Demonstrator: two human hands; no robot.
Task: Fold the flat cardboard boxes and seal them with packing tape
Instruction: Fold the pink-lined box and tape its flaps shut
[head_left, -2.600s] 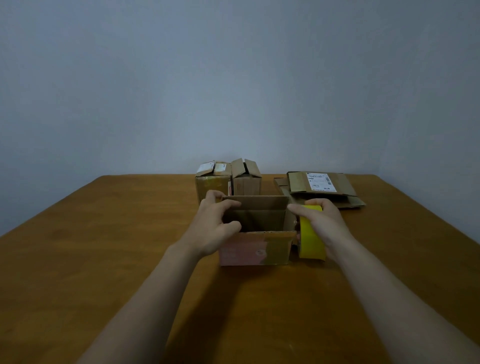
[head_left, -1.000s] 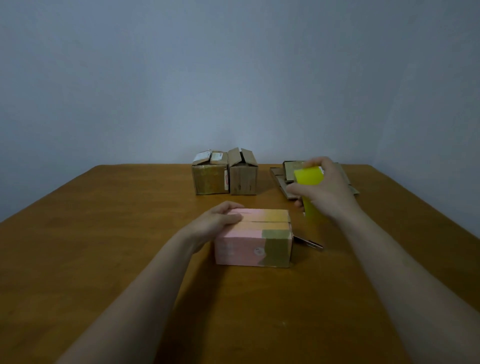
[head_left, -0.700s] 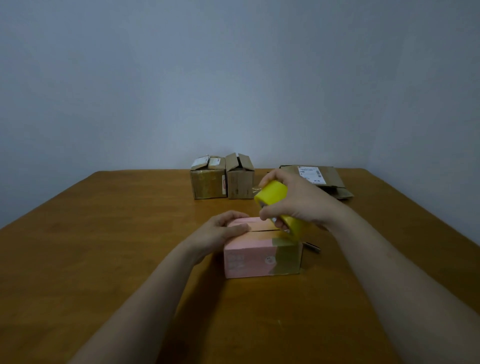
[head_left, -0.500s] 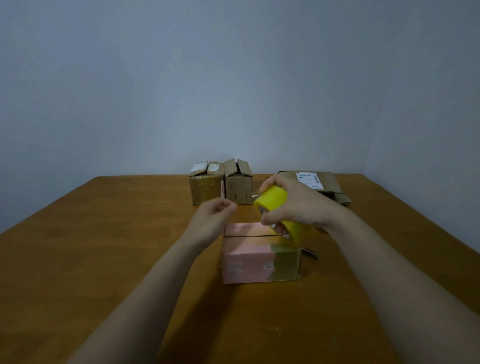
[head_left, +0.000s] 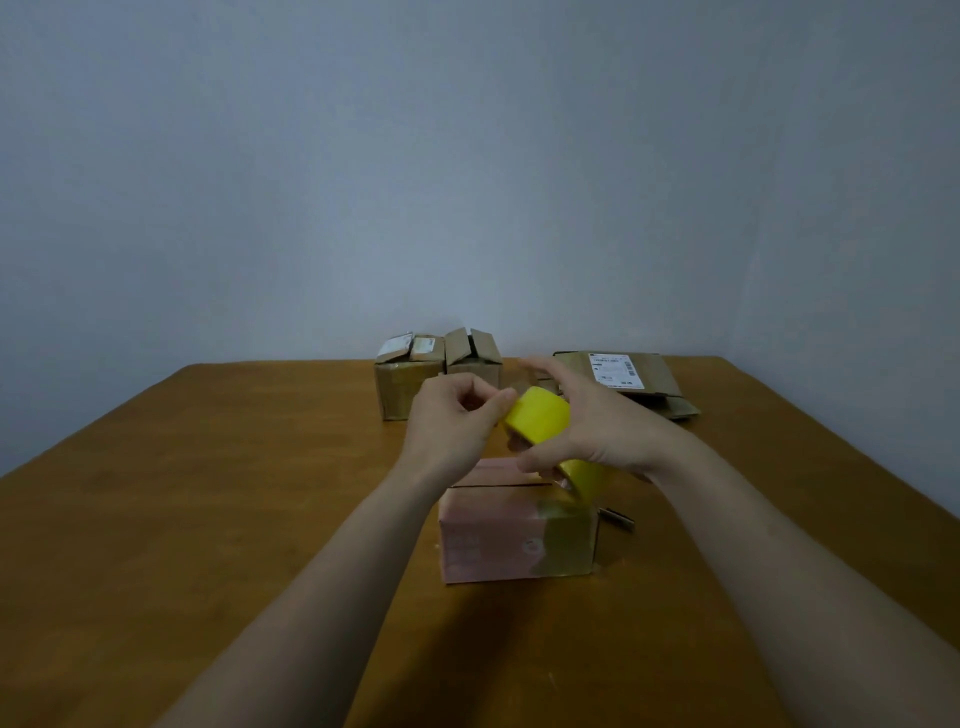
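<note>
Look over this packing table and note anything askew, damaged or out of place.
At the far edge of the table, both small cardboard boxes have top flaps sprung upward instead of lying flat, and the flattened cardboard stack beside them sits unevenly fanned. Nothing looks spilled.

Right hand (head_left: 602, 426) wraps over the tape roll (head_left: 537, 415), so the roll's right side and core are covered. Left hand (head_left: 452, 431) bunches its fingertips at the roll's left edge; whether they pinch a loose tape end, cannot tell. Hands and roll block the far part of the box (head_left: 514, 540) top. A small metal object (head_left: 616, 518) pokes out right of the box, too small to name. The label (head_left: 613, 370) far right: print unreadable. Both forearms run off the bottom edge, and the desk (head_left: 208, 493) is cut off left, right and near.
</note>
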